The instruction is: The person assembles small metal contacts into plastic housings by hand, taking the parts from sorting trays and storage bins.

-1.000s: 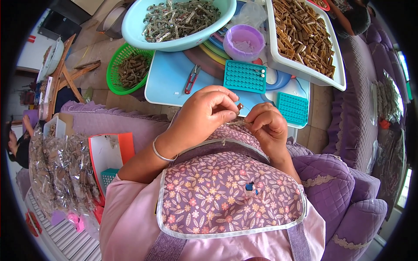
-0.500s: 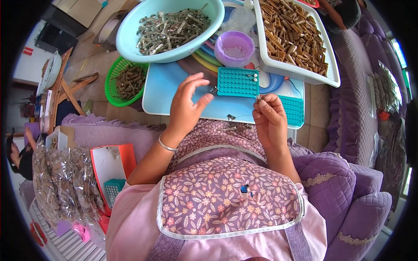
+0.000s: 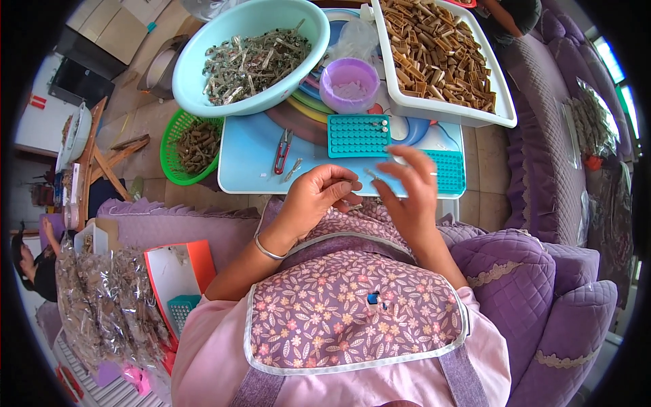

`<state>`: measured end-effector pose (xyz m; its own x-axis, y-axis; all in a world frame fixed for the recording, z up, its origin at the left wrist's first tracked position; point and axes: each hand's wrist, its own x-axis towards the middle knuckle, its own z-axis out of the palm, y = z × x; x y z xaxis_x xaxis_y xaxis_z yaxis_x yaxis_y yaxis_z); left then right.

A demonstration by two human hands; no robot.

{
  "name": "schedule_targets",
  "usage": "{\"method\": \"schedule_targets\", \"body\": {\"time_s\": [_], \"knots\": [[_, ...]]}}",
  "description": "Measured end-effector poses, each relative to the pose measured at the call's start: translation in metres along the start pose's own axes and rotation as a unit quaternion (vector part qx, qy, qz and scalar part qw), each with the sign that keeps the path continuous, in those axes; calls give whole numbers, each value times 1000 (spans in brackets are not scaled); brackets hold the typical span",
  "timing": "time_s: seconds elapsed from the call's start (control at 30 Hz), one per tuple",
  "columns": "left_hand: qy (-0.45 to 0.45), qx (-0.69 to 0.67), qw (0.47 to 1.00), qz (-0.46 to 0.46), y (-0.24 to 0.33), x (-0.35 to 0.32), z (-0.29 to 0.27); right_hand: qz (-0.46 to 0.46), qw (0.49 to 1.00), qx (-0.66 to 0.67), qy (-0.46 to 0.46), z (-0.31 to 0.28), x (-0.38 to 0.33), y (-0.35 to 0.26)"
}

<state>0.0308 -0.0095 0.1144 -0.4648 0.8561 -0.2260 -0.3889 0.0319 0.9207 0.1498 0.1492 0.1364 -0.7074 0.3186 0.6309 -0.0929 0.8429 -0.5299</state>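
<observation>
My left hand [image 3: 308, 207], a bracelet on its wrist, is closed in a pinch near the front edge of the low table. What its fingertips hold is too small to make out. Beside it my right hand [image 3: 413, 190] has its fingers apart, somewhat blurred, over the near side of a teal dimpled tray [image 3: 358, 138]. A few small whitish beads sit in that tray's far right corner. A second teal tray [image 3: 449, 169] lies partly behind the right hand. Red-handled snips [image 3: 281, 152] rest left of the trays, with a small metal piece [image 3: 293, 169] beside them.
Behind the trays stand a purple bowl [image 3: 327, 98] of white bits, a pale blue basin [image 3: 186, 88] of metal pieces and a white tub [image 3: 503, 112] of brown pieces. A green basket [image 3: 168, 152] is left of the table [image 3: 237, 178]. Another person sits far left.
My left hand has come down and right, from fingers spread to a pinch. My right hand, pinching something small before, has opened. The snips, hidden earlier, now show.
</observation>
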Motion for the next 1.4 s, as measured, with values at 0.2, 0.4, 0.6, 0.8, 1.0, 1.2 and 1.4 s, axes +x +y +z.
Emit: {"method": "schedule_targets", "body": {"time_s": [0.2,0.4,0.6,0.8,1.0,1.2,1.4], "knots": [[-19,28,999,20,4,5,5,-1,987,144,-65,17,-6,1],[-29,13,999,-32,16,5,6,-25,995,84,-54,23,-14,10],[-55,45,995,-65,21,21,5,-55,997,52,-9,21,-17,19],[-79,56,991,-89,31,43,12,-13,999,44,30,18,-21,31],[16,529,803,275,87,129,35,112,984,66,121,1,-1,53],[-43,736,548,395,110,267,36,321,823,431,183,-2,-8,61],[-63,808,502,302,103,291,42,356,779,478,196,-8,-8,57]]}}
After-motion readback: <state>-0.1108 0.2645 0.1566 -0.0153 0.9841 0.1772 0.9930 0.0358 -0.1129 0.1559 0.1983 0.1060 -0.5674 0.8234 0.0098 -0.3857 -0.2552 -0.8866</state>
